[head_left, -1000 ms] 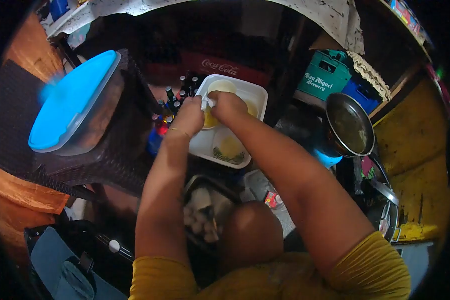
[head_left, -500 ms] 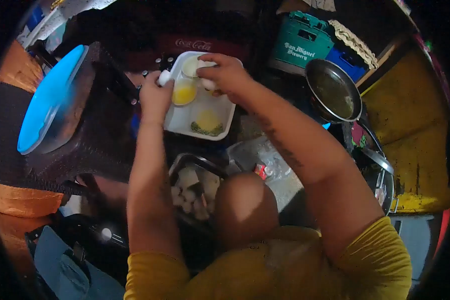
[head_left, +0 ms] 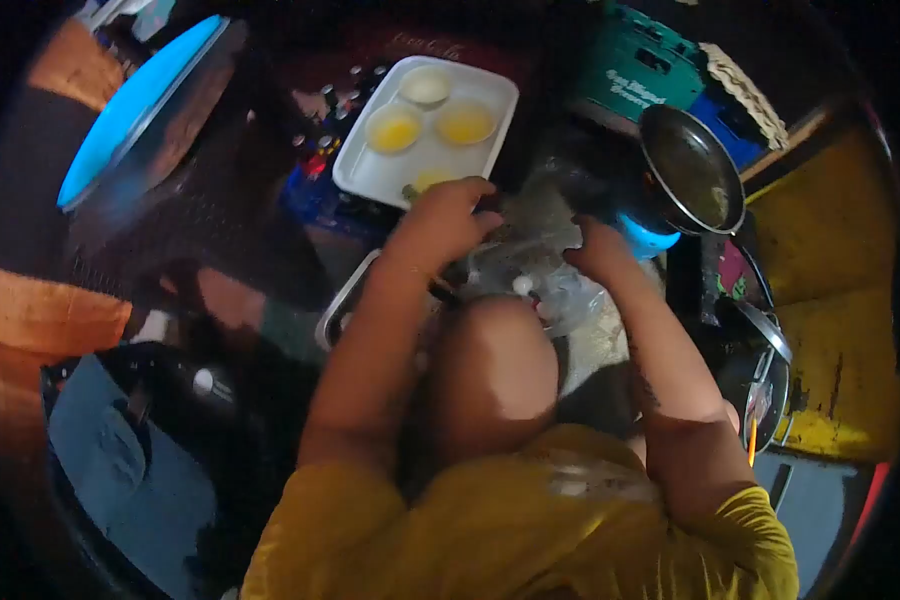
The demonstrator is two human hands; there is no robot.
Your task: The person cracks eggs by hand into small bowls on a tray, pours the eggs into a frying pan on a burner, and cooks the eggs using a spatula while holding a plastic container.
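Observation:
My left hand (head_left: 445,225) is over the near edge of the white tray (head_left: 355,165), its fingers apart and nothing in them. My right hand (head_left: 602,250) hovers to the right of a clear plastic bag (head_left: 570,300), fingers spread and empty. Between the hands, the bag lies crumpled with a small white piece (head_left: 522,286) on it. The white tray bears a pale bowl (head_left: 425,87) and two bowls with yellow contents, the left bowl (head_left: 393,129) and the right bowl (head_left: 465,123). A fourth yellow portion is partly hidden by my left hand.
A frying pan with liquid (head_left: 692,170) stands at the right, near a green crate (head_left: 640,62). Bottles (head_left: 330,100) stand left of the tray. A blue-lidded container (head_left: 145,110) is at the left. A metal-rimmed pan (head_left: 342,300) lies behind my left forearm.
My hands have parted and come down from the tray towards the plastic bag. The white pieces seen in them half a second ago are gone from both hands. The view has shifted.

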